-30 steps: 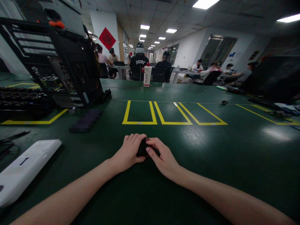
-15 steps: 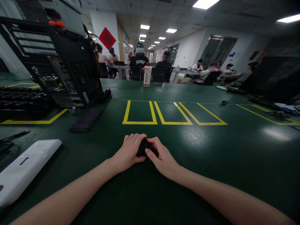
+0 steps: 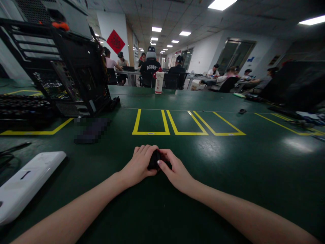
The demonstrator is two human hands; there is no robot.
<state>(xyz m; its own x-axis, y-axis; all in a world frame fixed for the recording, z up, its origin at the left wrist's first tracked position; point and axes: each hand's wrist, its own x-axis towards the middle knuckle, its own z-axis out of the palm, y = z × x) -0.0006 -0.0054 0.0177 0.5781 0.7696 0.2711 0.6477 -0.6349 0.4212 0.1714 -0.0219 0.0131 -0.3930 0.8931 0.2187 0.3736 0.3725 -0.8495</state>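
Note:
A small black object [image 3: 153,160] sits between my two hands, low at the green table's middle. Most of it is hidden, so its kind cannot be made out. My left hand [image 3: 141,161] wraps round its left side, fingers over the far side and thumb along the near side. From the right, my right hand [image 3: 175,169] grips it, thumb on the near face and fingers curled behind. Both forearms reach in from the bottom corners.
Yellow tape frames [image 3: 151,133] mark the green table [image 3: 223,203] ahead. An open computer case [image 3: 88,74] stands left, near a white plastic device [image 3: 33,183] and a blurred dark item [image 3: 92,130]. A white and red cup [image 3: 159,81] stands at the back. People sit beyond.

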